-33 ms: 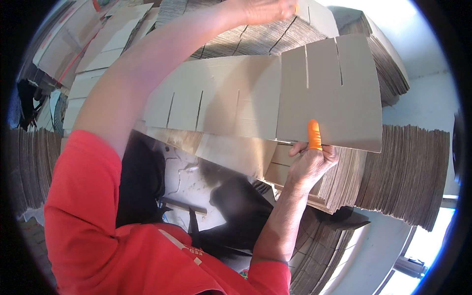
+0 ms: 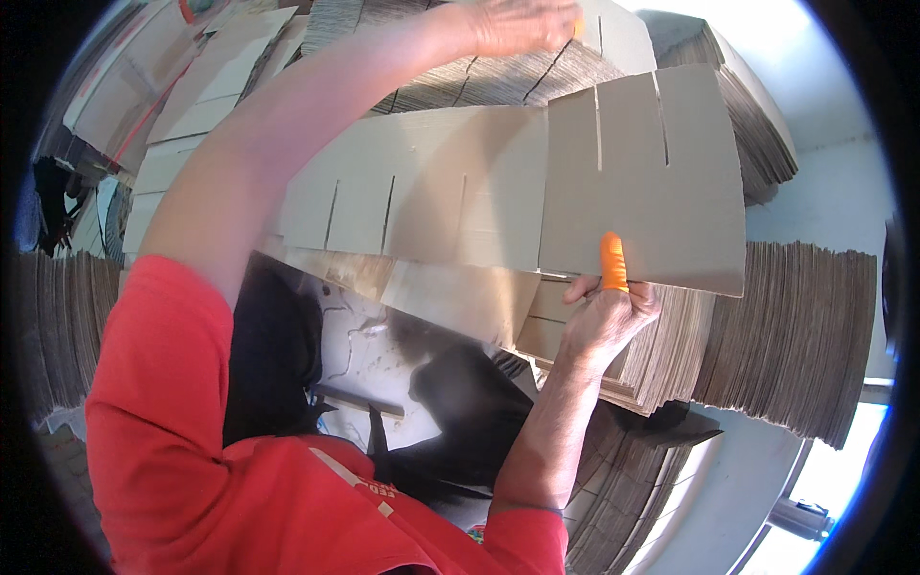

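My right hand (image 2: pixel 611 321) grips the near edge of a slotted cardboard sheet (image 2: pixel 685 206). Its thumb, in an orange rubber finger cover (image 2: pixel 613 264), presses on top, and its other fingers curl below the edge. Two slits run in from the sheet's far side. To its left, a wider cardboard sheet (image 2: pixel 503 216) lies with several slits opening on its near side. My left arm reaches across to the far edge of the view. There my left hand (image 2: pixel 527 24) is curled beside a slotted sheet (image 2: pixel 623 43) on a stack; what its fingers hold is hidden.
A tall stack of cardboard (image 2: pixel 781 335) stands at the right, with another stack (image 2: pixel 747 96) behind it. More stacked cardboard (image 2: pixel 62 326) is at the far left. Below the sheets, a dark-clad leg (image 2: pixel 470 393) and a pale floor (image 2: pixel 355 359) show.
My left hand and forearm have shifted very slightly toward me. My right hand and the sheet it grips look practically unmoved.
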The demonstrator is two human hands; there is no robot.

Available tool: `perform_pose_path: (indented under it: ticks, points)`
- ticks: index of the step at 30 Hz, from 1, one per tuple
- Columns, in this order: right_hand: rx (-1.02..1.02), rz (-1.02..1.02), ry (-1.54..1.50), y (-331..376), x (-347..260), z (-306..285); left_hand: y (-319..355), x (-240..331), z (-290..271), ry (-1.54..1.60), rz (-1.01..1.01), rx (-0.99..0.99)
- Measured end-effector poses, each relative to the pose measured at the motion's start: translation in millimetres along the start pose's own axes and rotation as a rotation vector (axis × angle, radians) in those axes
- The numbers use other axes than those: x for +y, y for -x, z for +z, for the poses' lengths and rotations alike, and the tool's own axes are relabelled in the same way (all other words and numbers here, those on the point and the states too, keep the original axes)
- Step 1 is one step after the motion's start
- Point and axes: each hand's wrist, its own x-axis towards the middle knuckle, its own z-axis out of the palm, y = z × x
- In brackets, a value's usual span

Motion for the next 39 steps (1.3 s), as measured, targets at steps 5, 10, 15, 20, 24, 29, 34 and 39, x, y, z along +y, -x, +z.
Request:
perform_pose_path:
  ticks: [5, 10, 15, 20, 24, 29, 34, 39]
  points:
    - [0.012, 0.003, 0.027, -3, 6, -7, -3, 55, -28, 0.025, 0.158, -0.019]
    - [-0.014, -0.001, -0.007, -3, 5, -3, 1, 93, -51, -0.007, 0.195, -0.020]
    - [-0.024, 0.025, 0.133, -4, 11, -8, 7, 140, -89, 0.152, 0.287, -0.082]
    - [0.005, 0.035, 0.350, -3, 11, -7, 17, 201, -147, 0.176, 0.335, -0.178]
    - [0.064, -0.059, 0.414, 0, 6, 5, 9, 180, -132, 0.640, 0.084, -0.113]
    - [-0.033, 0.018, 0.469, 0, 8, -2, -20, 60, -52, 0.292, -0.325, 0.310]
    - [-0.041, 0.039, 0.313, 3, 7, 7, 17, -31, 50, 0.127, -0.758, -0.286]
    - [-0.012, 0.050, 0.247, 2, 8, 2, 24, -27, 67, 0.238, -0.437, -0.177]
